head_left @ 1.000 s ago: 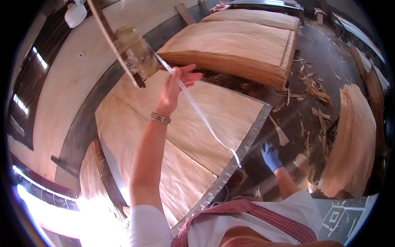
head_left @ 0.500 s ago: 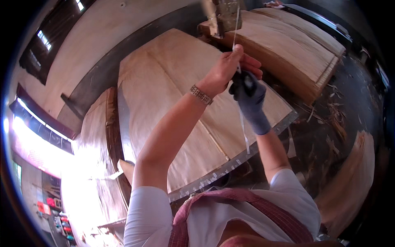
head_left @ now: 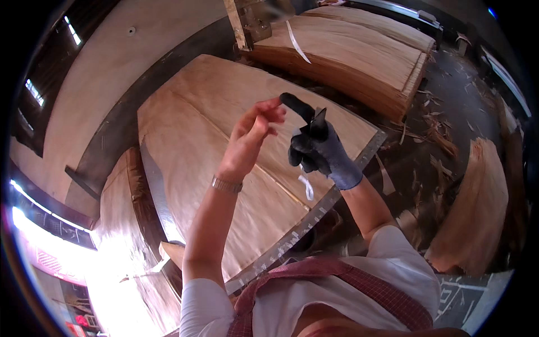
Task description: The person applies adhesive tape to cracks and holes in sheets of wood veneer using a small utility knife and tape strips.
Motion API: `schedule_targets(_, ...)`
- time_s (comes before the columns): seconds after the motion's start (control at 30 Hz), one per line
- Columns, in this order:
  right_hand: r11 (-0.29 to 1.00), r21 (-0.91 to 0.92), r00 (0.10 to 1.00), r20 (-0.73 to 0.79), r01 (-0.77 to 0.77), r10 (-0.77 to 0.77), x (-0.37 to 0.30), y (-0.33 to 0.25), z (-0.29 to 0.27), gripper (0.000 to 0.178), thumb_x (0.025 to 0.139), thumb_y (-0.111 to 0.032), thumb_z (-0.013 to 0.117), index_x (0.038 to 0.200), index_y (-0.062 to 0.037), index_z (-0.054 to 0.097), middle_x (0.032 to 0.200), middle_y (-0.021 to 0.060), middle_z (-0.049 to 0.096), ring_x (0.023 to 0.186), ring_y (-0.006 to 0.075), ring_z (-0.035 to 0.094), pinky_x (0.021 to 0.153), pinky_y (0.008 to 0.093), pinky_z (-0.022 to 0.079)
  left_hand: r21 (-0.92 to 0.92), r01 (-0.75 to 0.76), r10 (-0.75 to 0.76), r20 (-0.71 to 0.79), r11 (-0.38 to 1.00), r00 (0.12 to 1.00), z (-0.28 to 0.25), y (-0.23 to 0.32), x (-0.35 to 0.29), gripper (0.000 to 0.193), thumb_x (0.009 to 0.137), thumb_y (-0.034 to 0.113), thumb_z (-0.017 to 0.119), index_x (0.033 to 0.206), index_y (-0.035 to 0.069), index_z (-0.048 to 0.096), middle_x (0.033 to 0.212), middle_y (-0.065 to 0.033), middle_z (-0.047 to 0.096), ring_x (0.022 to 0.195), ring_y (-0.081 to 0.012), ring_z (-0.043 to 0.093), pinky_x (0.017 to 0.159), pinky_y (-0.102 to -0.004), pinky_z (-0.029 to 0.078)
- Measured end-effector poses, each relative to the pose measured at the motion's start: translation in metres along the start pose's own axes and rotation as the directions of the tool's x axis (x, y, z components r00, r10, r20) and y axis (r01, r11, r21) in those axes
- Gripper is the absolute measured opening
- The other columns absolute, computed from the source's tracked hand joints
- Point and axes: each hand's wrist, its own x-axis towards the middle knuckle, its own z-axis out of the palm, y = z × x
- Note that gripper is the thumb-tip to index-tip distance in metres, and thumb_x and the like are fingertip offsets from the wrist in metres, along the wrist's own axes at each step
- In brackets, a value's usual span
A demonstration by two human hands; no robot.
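My left hand [head_left: 252,135] is bare, with a metal watch [head_left: 227,184] on the wrist. Its slightly curled fingers are apart and hold nothing; their tips are near or touching the gloved right index fingertip. On my right hand [head_left: 321,147] is a grey glove with black fingers. Its index finger stretches toward the left hand while the other fingers are curled. A short white strip [head_left: 306,186] hangs below these curled fingers. At the thumb a dark pointed piece [head_left: 319,119] sticks up; whether it is a blade I cannot tell. Both hands are above a wood veneer sheet [head_left: 196,135].
A thick veneer stack [head_left: 348,50] lies at the far right. Beside it a wooden post [head_left: 238,25] stands with a loose white strip [head_left: 296,42] hanging near it. More veneer [head_left: 120,208] lies at left, and a curved sheet [head_left: 474,208] at right. Scraps litter the floor.
The white strip that ran up from my hands now hangs apart from them by the post. Both hands have come down and nearer; the left has let go of the strip and moved left.
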Motion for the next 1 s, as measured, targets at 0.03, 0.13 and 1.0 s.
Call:
schedule_targets(0.03,0.999,-0.025,1.000,0.009,-0.021,0.022,-0.004,0.003,0.010,0.071,0.087,-0.008,0.062,0.150,-0.0119,0.030,0.065,0.0044,0.063,0.047,0.0083,0.054,0.040,0.0190,0.036,0.006,-0.074,0.074,0.017,0.997,0.997,-0.008,0.002,-0.016,0.073,0.088,0.056,0.062,0.135,0.002,0.048,0.110,-0.0058,0.063,0.099,-0.0150,0.059,0.085,-0.0260,0.046)
schedule_targets(0.13,0.994,-0.108,1.000,0.007,-0.028,0.029,-0.014,0.011,0.057,0.081,0.082,-0.007,0.072,0.150,-0.0112,0.027,0.070,0.0039,0.063,0.052,0.0082,0.057,0.042,0.0200,0.037,0.033,-0.003,0.001,0.077,0.999,0.997,-0.025,0.022,-0.063,0.061,0.084,0.049,0.070,0.127,0.007,0.056,0.101,-0.0014,0.063,0.085,-0.0092,0.057,0.072,-0.0228,0.046)
schedule_targets(1.0,0.841,0.518,0.948,-0.160,-0.156,0.275,-0.097,0.100,0.197,0.012,0.090,-0.012,0.059,0.084,-0.0094,0.068,0.077,0.0060,0.065,0.068,0.0168,0.061,0.066,0.0259,0.051,-0.573,0.147,-0.592,-0.788,0.806,0.168,-0.275,-0.065,-0.651,0.034,0.091,0.037,0.066,0.106,0.006,0.061,0.093,-0.0053,0.068,0.075,-0.0151,0.066,0.061,-0.0259,0.053)
